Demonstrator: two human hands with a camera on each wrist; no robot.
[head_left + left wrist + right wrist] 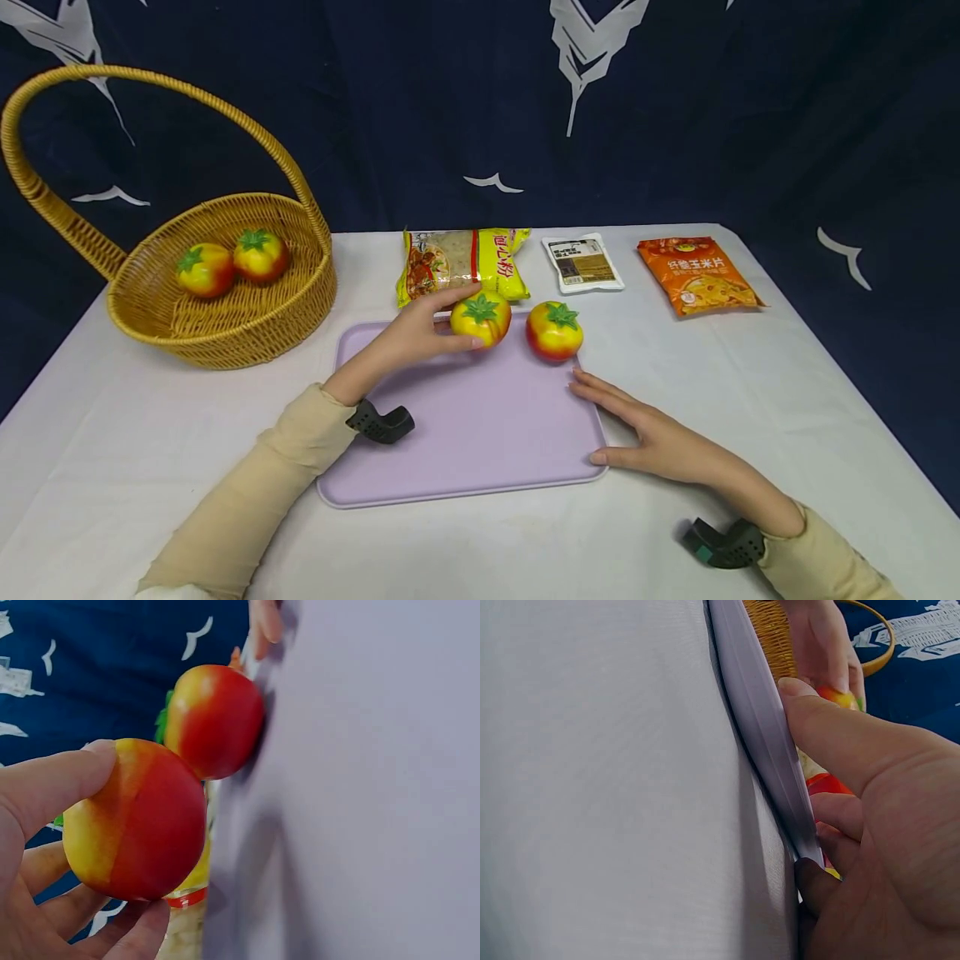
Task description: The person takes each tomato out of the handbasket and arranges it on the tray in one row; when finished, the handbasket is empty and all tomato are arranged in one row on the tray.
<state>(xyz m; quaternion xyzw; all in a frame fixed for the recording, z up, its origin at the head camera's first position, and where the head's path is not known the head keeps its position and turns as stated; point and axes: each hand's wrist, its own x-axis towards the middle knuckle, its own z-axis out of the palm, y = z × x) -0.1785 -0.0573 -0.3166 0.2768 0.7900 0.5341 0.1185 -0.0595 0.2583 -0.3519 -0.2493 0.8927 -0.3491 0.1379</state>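
My left hand [420,333] holds a red-and-yellow fruit with a green leafy top [481,320] between thumb and fingers, close over the far edge of the lilac tray [480,433]. In the left wrist view the thumb presses one side of this fruit [139,825], with fingers around the other. A second, similar fruit [554,332] sits just right of it, at the tray's far right corner. My right hand [660,437] rests at the tray's right edge, fingers spread and fairly straight. The right wrist view shows its thumb right at the tray's rim [769,742].
A wicker basket [232,337] with a tall handle stands at the left, two similar fruits [206,270] inside. Behind the tray lie a yellow noodle bag [457,262], a small white packet [583,263] and an orange snack bag [699,275]. A dark curtain hangs behind the white-covered table.
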